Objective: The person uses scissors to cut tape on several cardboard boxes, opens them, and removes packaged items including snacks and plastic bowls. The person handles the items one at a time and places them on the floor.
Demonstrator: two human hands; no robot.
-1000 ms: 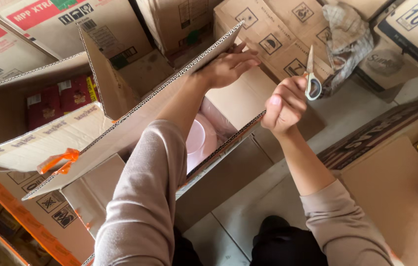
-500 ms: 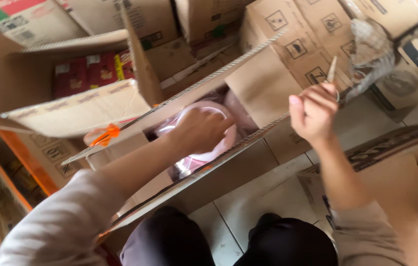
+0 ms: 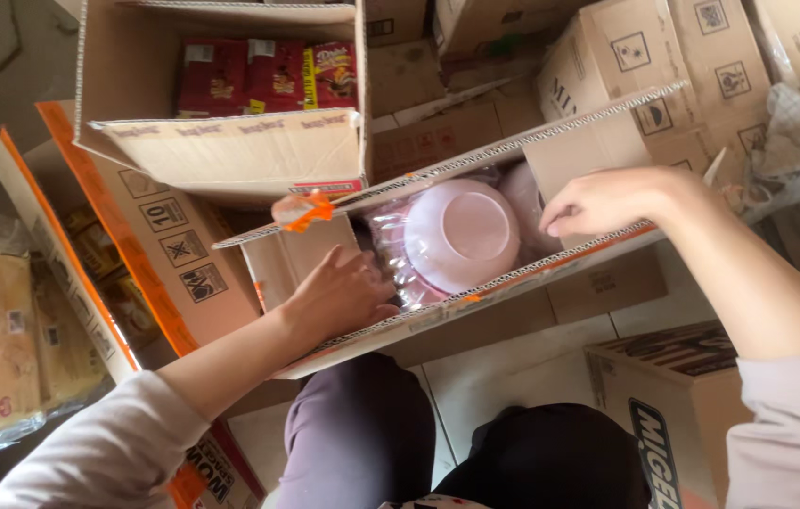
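Two hands work at an open cardboard box [image 3: 475, 311] of pink bowls [image 3: 461, 234] wrapped in clear plastic, standing on the floor among other cartons. Left hand [image 3: 342, 297] lies inside, fingers loosely curled against the wrapped stack. Right hand [image 3: 607, 200] rests on the box's inner flap, fingers extended, gripping nothing.

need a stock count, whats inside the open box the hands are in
Pink bowls wrapped in clear plastic, upside down, lie inside the open cardboard box. How many are stacked beneath or behind cannot be seen.
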